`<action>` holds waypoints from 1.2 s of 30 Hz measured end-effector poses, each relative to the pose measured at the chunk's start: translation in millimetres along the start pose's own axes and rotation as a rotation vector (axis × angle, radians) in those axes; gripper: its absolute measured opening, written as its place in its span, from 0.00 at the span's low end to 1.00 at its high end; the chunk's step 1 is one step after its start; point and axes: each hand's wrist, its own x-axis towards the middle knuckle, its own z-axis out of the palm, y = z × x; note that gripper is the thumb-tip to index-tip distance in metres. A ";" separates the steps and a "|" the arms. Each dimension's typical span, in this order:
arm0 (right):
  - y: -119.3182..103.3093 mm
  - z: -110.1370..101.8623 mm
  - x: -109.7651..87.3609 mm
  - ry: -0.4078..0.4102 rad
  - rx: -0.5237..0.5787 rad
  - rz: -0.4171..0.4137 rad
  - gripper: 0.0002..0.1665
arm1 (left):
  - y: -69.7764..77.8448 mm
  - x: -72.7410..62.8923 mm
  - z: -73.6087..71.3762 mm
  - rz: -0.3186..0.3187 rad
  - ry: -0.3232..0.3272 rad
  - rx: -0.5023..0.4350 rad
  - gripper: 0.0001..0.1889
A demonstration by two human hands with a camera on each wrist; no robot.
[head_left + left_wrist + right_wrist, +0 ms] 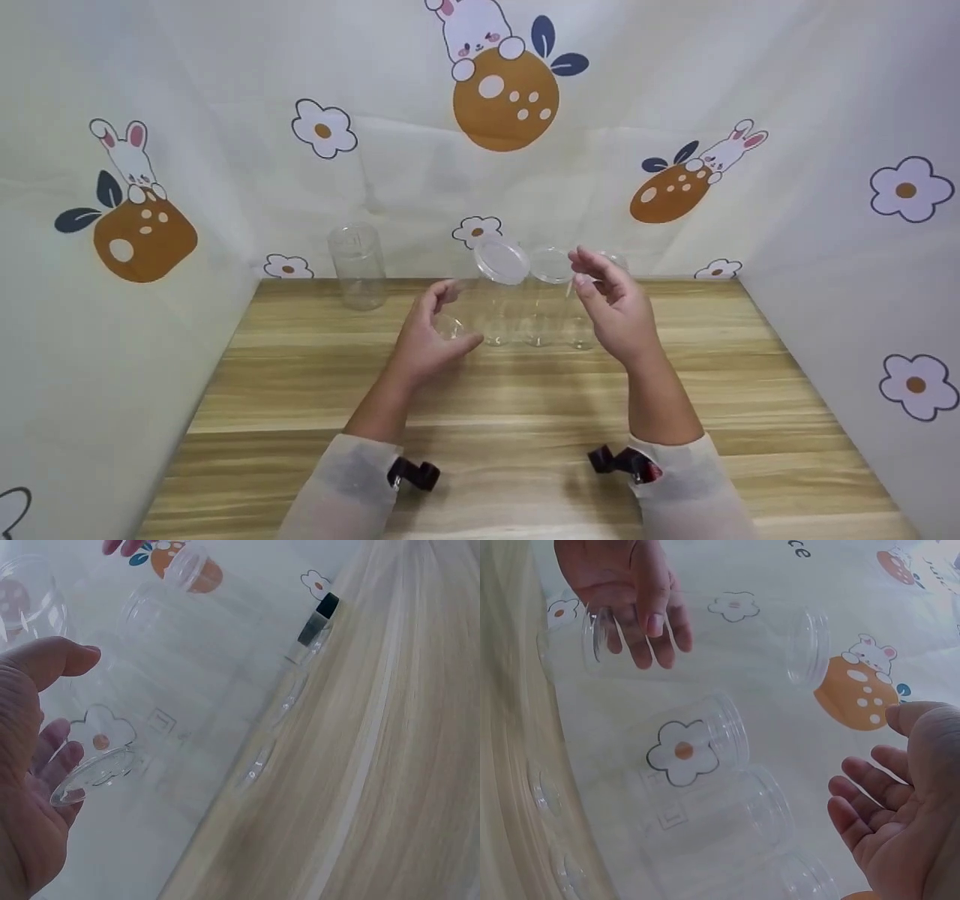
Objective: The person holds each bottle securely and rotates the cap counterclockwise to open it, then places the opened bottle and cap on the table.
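My left hand (pixel 431 330) curves round the lower end of a clear plastic jar (pixel 735 645), thumb on one side and fingers on the other. This jar leans, its round upper end tipped up and to the right in the head view. Just beyond it, several similar clear jars (pixel 551 268) stand upright in a row. My right hand (pixel 619 311) is by the right end of that row, fingers loosely bent and holding nothing. In the right wrist view, a gap shows between the right hand's fingers (pixel 847 817) and the jars.
Another clear jar (pixel 357 268) stands apart at the back left of the wooden table (pixel 510 405). A pale cloth (pixel 405 172) with rabbits, oranges and flowers rises along the back and both sides. Black wrist cameras (pixel 414 474) poke from the sleeves.
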 end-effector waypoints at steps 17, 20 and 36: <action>-1.2 22.5 -0.4 -0.057 -0.132 0.062 0.24 | 7.8 -4.0 6.4 0.057 -0.058 0.278 0.46; 0.0 24.5 -2.3 -0.057 -0.147 0.070 0.25 | 7.0 -3.4 7.3 0.070 -0.064 0.289 0.46; 2.6 28.9 -9.8 -0.066 -0.289 0.026 0.25 | 2.4 -4.1 8.9 0.106 -0.131 0.326 0.46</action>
